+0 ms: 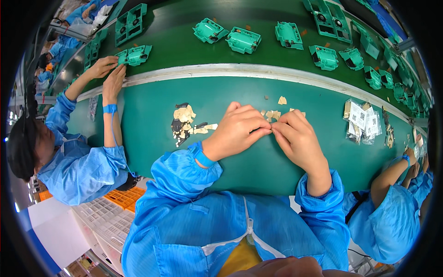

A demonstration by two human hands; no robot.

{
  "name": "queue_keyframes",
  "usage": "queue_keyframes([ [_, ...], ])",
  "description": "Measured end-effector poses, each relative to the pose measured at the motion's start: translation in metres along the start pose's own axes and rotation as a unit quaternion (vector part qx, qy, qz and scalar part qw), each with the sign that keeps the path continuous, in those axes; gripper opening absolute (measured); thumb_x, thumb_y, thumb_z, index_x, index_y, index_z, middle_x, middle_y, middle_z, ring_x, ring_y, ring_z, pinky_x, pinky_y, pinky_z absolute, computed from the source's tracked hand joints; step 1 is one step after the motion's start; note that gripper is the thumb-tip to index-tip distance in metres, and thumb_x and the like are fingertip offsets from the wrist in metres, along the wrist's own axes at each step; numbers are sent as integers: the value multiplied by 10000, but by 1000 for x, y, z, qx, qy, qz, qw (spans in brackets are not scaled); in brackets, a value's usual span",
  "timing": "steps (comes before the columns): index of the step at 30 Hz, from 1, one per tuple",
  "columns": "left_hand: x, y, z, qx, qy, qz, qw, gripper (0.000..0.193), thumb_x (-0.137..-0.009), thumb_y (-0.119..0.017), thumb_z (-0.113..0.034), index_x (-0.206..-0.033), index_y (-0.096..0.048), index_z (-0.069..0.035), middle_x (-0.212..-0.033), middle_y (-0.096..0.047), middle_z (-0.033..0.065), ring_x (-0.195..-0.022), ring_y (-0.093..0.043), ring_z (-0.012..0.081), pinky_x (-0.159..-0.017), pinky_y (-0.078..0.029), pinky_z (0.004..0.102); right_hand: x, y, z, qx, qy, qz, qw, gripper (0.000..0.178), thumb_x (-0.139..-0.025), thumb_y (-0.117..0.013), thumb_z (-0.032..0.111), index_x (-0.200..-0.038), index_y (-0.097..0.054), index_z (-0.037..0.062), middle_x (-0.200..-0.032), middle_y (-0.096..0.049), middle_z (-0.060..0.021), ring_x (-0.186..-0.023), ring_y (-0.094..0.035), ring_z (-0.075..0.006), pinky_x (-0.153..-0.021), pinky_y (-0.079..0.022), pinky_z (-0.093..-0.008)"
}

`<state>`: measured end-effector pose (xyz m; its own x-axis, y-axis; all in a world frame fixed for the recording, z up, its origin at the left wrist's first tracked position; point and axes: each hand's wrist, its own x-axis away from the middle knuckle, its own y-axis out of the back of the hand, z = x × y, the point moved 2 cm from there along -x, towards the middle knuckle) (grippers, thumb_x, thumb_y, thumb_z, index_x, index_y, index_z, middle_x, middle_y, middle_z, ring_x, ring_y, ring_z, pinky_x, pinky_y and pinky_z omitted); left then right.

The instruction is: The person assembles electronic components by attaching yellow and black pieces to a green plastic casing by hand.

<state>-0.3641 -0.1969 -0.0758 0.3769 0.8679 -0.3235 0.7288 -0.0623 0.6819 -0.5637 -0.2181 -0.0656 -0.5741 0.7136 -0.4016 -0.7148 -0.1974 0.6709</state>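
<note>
My left hand (pixel 241 127) and my right hand (pixel 296 137) meet over the green work table (pixel 249 173), their fingertips pinched close together. Whatever sits between the fingertips is too small to name. Just beyond my fingers lie several small beige pieces (pixel 273 114), partly hidden by the hands. Farther out is a single beige piece (pixel 282 100) with a tiny brown square (pixel 266 97) to its left. A loose heap of beige pieces (pixel 185 114), mixed with black pieces (pixel 177 125), spreads out to the left of my left hand.
Behind a metal rail (pixel 240 70), green plastic housings (pixel 243 40) stand on a dark green belt (pixel 184 51). At left, a co-worker's hands (pixel 110 74) touch one housing (pixel 138 55). Clear bags with white labels (pixel 363 121) lie right; another co-worker (pixel 385 217) sits beyond. Crates (pixel 108 214) stand lower left.
</note>
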Motion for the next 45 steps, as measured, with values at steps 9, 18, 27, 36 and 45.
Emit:
queue_keyframes([
  [9,-1,-4,0,-13,-20,15,1000,69,-840,-795,-136,-882,-746,-114,-874,-712,-11,-837,-623,192,-780,-392,359,1,1,-4,-39,5,26,999,146,-781,-730,-17,-923,-697,-14,-905,-600,-103,-866,-583,-296,-782,-501,-408],
  [18,-3,-6,-1,3,-26,9,1000,76,-843,-797,-134,-894,-745,-113,-873,-710,-18,-824,-617,187,-777,-386,348,4,6,-9,-71,-8,18,997,148,-770,-735,-28,-913,-695,-19,-877,-610,-105,-838,-584,-297,-751,-497,-406],
  [27,-7,-13,-2,2,-25,15,1000,76,-841,-801,-136,-890,-747,-116,-870,-708,-14,-817,-615,187,-773,-387,344,6,6,-14,-71,-4,2,997,149,-749,-725,-44,-890,-684,-20,-867,-614,-107,-825,-587,-302,-737,-499,-407],
  [36,-13,-13,-6,1,-8,-6,1000,85,-838,-805,-135,-899,-752,-110,-873,-701,6,-822,-621,195,-777,-404,350,12,17,-35,7,-96,-70,993,117,-754,-732,-3,-860,-683,-2,-848,-628,-115,-814,-598,-303,-717,-493,-393],
  [45,-17,-21,-7,11,-29,-34,999,94,-836,-806,-122,-905,-749,-95,-868,-688,15,-830,-619,203,-786,-409,357,13,14,-29,-131,-77,-37,988,37,-862,-721,25,-874,-695,1,-866,-652,-106,-818,-608,-281,-738,-495,-377],
])
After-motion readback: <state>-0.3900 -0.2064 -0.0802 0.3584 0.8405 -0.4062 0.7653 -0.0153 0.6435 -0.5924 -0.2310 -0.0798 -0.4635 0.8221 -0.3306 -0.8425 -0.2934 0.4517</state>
